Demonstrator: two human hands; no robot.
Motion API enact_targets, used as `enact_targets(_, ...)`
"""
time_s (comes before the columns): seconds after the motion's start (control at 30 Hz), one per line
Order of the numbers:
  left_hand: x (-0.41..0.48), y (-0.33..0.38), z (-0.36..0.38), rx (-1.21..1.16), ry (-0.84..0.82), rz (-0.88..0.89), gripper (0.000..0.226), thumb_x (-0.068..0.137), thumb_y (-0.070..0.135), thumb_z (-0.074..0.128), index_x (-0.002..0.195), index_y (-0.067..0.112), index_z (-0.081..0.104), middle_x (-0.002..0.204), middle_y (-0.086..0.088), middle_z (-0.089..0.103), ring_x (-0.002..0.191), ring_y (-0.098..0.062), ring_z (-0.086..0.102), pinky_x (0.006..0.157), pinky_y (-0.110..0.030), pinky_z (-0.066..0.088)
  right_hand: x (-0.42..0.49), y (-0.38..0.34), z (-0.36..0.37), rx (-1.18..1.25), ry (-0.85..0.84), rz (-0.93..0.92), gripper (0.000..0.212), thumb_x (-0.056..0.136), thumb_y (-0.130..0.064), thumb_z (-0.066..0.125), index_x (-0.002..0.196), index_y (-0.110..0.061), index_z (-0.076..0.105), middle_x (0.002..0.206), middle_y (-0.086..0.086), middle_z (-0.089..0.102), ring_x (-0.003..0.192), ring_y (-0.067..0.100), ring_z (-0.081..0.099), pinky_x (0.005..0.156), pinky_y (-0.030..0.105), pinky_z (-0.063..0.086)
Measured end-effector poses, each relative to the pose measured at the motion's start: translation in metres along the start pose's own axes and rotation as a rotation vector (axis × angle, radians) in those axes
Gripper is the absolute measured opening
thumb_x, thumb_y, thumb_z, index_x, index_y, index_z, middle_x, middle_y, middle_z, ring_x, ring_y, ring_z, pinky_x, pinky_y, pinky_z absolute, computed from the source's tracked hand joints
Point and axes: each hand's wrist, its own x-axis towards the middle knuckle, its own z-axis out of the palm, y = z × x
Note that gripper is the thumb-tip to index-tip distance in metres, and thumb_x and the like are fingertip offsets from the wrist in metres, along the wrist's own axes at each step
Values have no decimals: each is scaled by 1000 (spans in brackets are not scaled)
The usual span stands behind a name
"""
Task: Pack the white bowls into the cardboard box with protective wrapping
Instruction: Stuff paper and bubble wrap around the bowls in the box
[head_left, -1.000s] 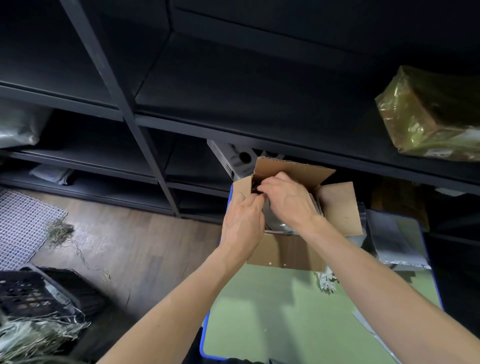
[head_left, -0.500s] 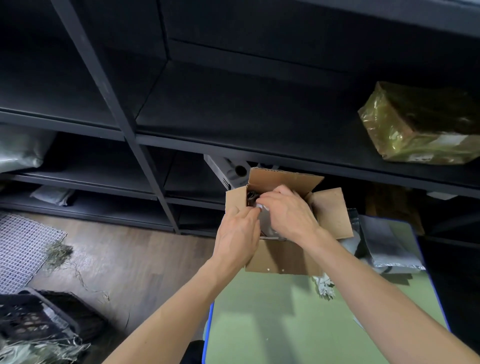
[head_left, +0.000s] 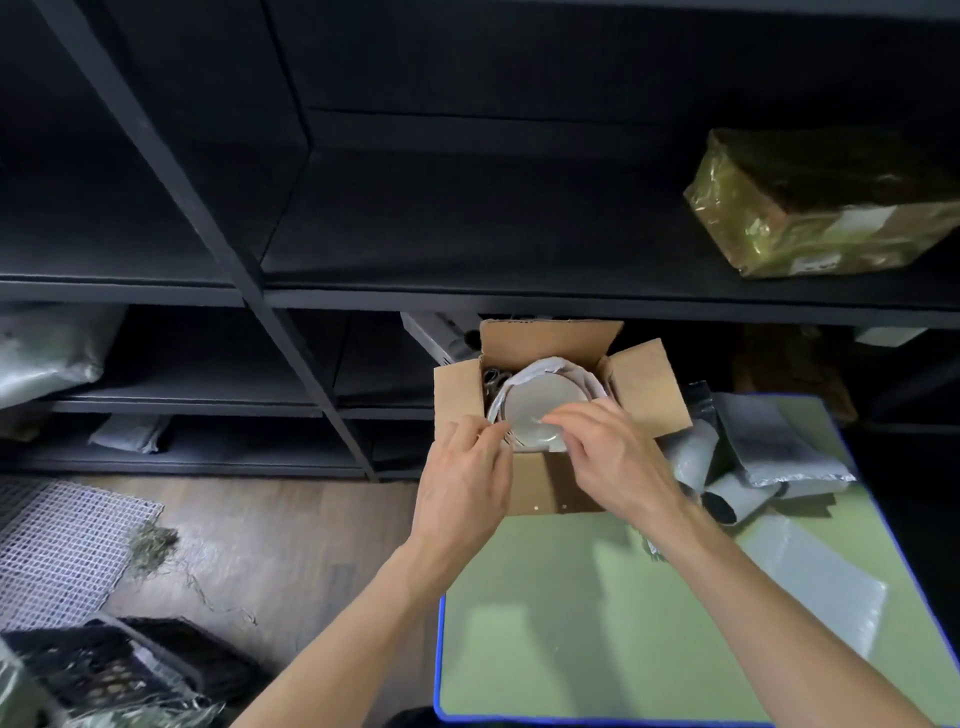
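Pulling both hands back toward 6 o'clock, uncovering white bowl (head_left: 540, 410) in cardboard box (head_left: 545, 486); pinching wrapping (head_left: 576, 371) with left hand (head_left: 462, 478) fingers, resting right hand (head_left: 613, 457) fingers loose on bowl. Judging fragile, slippery; gripping best at padded rim.

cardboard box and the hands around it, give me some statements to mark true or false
1. The cardboard box has its flaps open. True.
2. The box is empty. False: a white bowl lies in it, with white wrapping around it.
3. The left hand and the right hand are both at the near side of the box. True.
4. The gold-wrapped parcel sits inside the box. False: it lies on the dark shelf above.
5. The grey bags lie left of the box. False: they lie to its right.
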Motion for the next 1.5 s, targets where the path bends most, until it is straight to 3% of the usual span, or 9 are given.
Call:
enact_targets(0.1,-4,10,0,-31,-17,23,22,91,9,62,112,11,68,97,-1,60,86,-19,52,73,-31,45,-15,-1,-8,37,34,61,30,88,-2,63,113,-15,73,112,-4,70,105,21,58,94,24,43)
enact_targets(0.33,3,43,17,-81,-114,141,11,94,16,59,102,15,67,88,0,60,80,-23,54,70,-41,47,-55,6,-46,76,56,212,26,93,-9,57,111,-24,70,106,-12,64,103,10,54,78,29,50)
enact_targets(0.43,9,65,27,-107,-170,185,13,95,20,56,99,17,68,84,2,62,79,-22,57,67,-35,45,-73,28,-55,76,79,279,20,94,-13,54,103,-23,69,101,-12,64,96,15,58,72,36,52)
enact_targets(0.5,14,82,36,-133,-231,207,13,97,23,54,98,20,67,83,4,62,79,-20,58,67,-32,42,-86,48,-60,62,57,324,18,96,-16,56,105,-24,69,102,-12,64,98,14,58,74,35,52)
enact_targets(0.63,16,117,65,-178,-380,271,19,100,31,46,98,23,64,83,5,59,78,-18,56,67,-41,47,-116,90,-71,39,-19,438,22,96,-18,58,114,-25,67,108,-10,64,105,17,57,78,33,50)
enact_targets(0.8,7,149,115,-178,-512,282,25,98,34,45,116,26,61,105,5,61,97,-19,58,78,-35,49,-156,140,-80,61,-106,569,27,98,-19,55,121,-27,65,118,-12,62,115,15,54,88,34,49)
enact_targets(1.0,8,169,160,-99,-587,230,36,97,29,49,131,17,55,122,-2,55,107,-24,54,93,-36,47,-181,207,-92,100,-149,732,34,99,-23,54,132,-29,56,124,-9,60,115,15,55,90,35,48)
enact_targets(1.2,19,178,181,-5,-611,171,38,95,28,51,131,17,49,126,-3,50,109,-26,51,93,-39,47,-175,258,-99,74,-269,768,53,100,-29,54,149,-28,34,131,5,58,118,25,56,88,38,49)
enact_targets(1.5,24,188,187,36,-583,117,39,91,27,51,129,18,50,123,-4,51,107,-28,50,91,-42,48,-150,263,-80,205,-197,764,37,101,-23,50,138,-22,56,130,-5,66,118,22,60,95,39,50)
